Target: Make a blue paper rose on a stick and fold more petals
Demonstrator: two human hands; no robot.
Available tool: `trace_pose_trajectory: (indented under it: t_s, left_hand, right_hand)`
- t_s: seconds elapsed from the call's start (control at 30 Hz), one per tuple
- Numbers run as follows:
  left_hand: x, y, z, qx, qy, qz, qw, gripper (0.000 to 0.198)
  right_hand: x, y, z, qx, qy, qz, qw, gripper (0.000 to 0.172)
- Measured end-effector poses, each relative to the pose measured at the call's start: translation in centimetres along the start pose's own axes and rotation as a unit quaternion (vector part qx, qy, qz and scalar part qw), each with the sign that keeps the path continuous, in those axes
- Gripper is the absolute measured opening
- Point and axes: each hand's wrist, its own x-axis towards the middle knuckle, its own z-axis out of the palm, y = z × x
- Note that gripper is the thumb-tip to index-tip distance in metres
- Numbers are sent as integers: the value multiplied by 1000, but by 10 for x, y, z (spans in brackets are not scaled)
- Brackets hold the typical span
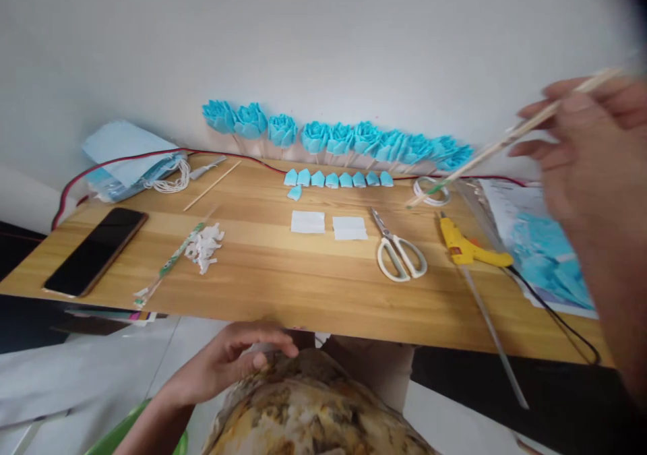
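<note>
My right hand (581,131) is raised at the right, its fingers closed around the upper part of pale wooden chopsticks (510,135). They slant down to the left, and green shows near their lower end, which looks like a printed clear wrapper; blur hides the detail. Below that end lie a white ring-shaped roll (431,192) and a yellow glue gun (459,245) with a clear glue stick in its back. Over my lap, just below the table's front edge, my left hand (237,357) holds nothing, with fingers loosely apart. White-handled scissors (397,249) lie on the table (273,280).
Blue paper flowers (315,137) on sticks lean along the wall. Small blue petals (345,180) lie before them, above two white paper pieces (308,222). Leftward are a phone (98,249), a wrapper (174,258), white scraps (203,245), a loose chopstick (212,185) and face masks (129,152).
</note>
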Motion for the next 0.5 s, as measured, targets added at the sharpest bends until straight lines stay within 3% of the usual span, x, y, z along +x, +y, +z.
trace_pose_trajectory:
  t_s: [0.03, 0.07, 0.13, 0.2, 0.3, 0.4, 0.5]
  left_hand:
    - [4, 6, 3, -3, 49, 32, 998, 43]
    - [10, 12, 6, -5, 94, 63, 994, 41]
    - [29, 22, 17, -18, 170, 119, 978, 40]
    - [51, 29, 29, -30, 201, 149, 968, 45]
    - [78, 33, 47, -73, 176, 165, 968, 52]
    - [90, 29, 60, -163, 132, 98, 973, 53]
    - [90, 25, 67, -237, 151, 38, 959, 51]
  right_hand:
    - [-10, -13, 8, 161, -5, 53, 986, 12]
    - [-21, -25, 18, 249, -34, 100, 963, 5]
    - [-49, -43, 41, 322, -94, 152, 930, 7]
    - [-78, -54, 65, 371, -148, 200, 895, 14]
    - [-116, -58, 93, 414, -175, 236, 862, 19]
    - [-139, -55, 110, 422, -162, 252, 855, 23]
    - [-150, -53, 118, 416, -146, 260, 859, 24]
